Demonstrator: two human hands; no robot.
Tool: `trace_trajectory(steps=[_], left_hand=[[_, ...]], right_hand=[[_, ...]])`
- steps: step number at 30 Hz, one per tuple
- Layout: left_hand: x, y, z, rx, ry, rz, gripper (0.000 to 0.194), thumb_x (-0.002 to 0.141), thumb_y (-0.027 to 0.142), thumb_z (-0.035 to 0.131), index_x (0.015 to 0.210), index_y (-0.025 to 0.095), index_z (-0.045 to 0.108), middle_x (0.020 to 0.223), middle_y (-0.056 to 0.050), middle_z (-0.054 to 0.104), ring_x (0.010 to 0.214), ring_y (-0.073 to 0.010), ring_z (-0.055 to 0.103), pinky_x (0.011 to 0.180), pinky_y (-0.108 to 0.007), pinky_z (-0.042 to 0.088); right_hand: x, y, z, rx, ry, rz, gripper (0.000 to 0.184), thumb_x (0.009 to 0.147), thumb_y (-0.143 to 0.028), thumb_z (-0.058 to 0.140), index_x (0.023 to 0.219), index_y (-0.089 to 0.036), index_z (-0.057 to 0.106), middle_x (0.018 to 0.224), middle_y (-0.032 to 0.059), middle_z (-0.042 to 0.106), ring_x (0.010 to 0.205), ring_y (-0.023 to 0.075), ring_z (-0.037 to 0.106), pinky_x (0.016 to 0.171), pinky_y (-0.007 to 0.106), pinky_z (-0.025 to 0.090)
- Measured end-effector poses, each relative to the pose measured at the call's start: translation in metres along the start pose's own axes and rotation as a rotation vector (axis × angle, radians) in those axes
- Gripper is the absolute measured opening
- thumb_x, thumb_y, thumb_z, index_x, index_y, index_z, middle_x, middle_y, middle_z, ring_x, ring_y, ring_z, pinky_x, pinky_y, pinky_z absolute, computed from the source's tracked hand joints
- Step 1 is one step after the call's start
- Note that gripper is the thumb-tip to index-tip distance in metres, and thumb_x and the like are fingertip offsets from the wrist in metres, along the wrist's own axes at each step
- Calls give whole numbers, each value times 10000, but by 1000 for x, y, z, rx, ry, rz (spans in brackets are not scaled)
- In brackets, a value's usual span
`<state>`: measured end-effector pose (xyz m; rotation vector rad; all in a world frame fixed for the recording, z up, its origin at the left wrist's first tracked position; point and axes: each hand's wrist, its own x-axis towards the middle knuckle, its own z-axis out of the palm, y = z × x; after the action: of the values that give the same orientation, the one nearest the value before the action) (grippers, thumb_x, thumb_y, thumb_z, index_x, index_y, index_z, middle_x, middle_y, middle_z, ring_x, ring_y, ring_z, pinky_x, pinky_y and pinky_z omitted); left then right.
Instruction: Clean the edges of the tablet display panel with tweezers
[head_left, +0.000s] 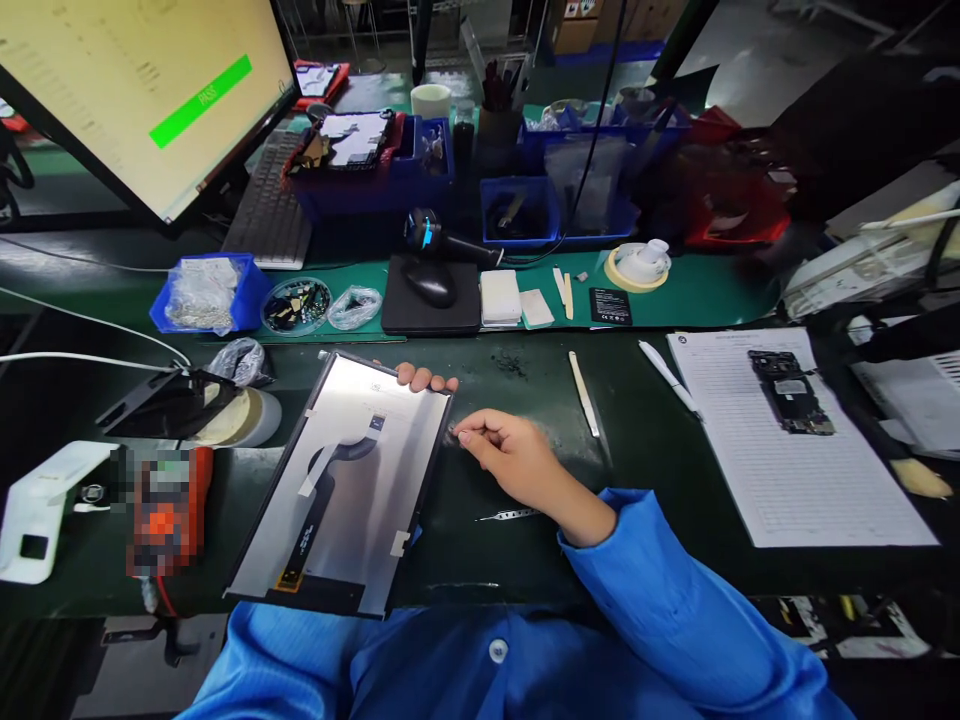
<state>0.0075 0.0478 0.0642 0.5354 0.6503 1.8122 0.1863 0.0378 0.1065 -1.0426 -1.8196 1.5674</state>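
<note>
Display panel (360,500) sits tilted above the near side of the bench (525,570), left of centre, back side up. Left grip (427,378) grasps its far edge; only fingertips show, panel blocks my view of the rest. Right grip (510,455) is just beside the panel's right edge, fingers curled, thumb near fingertips; can't tell if it pinches anything small.

Clutter all round. Perforated metal tweezers (510,515) lie by the right wrist; slim pale stick (583,395) farther out. To the right, white pen (667,378) touches a lined paper sheet (810,500), black phone board (791,392) flat on it. Left: red-orange handheld device (171,510), partly blurred out, and white plastic casing (45,510). Beyond: mouse (429,283) on a black slab, scanner (450,240), round tape roll (637,268), flat black battery (610,306), blue plastic bin (206,292) stuffed with clear bags. Monitor (150,90) far left, green "PASS" bar. Scanner's cable runs up in front of the far bins.

Panel: rectangular, silvery, smooth sheen, thin black rim, dark ribbon cable (315,520) with curved top, pale tape strips. Sleeves: blue, slightly shiny cloth.
</note>
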Motion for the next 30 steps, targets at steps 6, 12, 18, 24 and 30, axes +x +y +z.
trace_trajectory(steps=[6, 12, 18, 24, 30], left_hand=[[-2, 4, 6, -155, 37, -133, 501, 844, 658, 538, 607, 235, 413, 572, -3, 400, 587, -175, 480, 755, -471, 537], [-4, 11, 16, -328, 117, -221, 443, 857, 562, 481, 541, 252, 498, 532, -10, 443, 531, -160, 459, 692, -437, 548], [-9, 16, 27, -316, 156, -240, 435, 906, 532, 449, 576, 254, 506, 564, -11, 465, 583, -168, 485, 730, -421, 548], [-4, 10, 15, -277, 186, -206, 574, 940, 665, 317, 584, 236, 451, 570, -13, 412, 584, -172, 442, 790, -481, 516], [-6, 0, 4, -143, 83, -84, 505, 884, 688, 485, 697, 226, 401, 642, 13, 357, 672, -185, 495, 878, -471, 499]], right_hand=[[1, 6, 5, 88, -10, 75, 202, 921, -232, 516, 1013, -183, 689, 832, 20, 711, 532, 106, 562, 525, 253, 461], [0, 6, -3, -229, 134, -263, 321, 876, -59, 458, 886, -212, 740, 977, 41, 727, 936, 178, 683, 868, 331, 525], [-3, -3, -8, -247, 32, -210, 304, 1002, -201, 436, 1070, -203, 732, 920, 34, 753, 872, 186, 701, 818, 333, 528], [-1, 2, -7, -280, 172, -214, 244, 969, -186, 513, 1070, -225, 732, 983, 43, 748, 910, 194, 692, 834, 332, 522], [0, 2, -3, -63, 239, -88, 235, 954, -263, 548, 1118, -208, 707, 906, 49, 726, 746, 168, 657, 733, 316, 528]])
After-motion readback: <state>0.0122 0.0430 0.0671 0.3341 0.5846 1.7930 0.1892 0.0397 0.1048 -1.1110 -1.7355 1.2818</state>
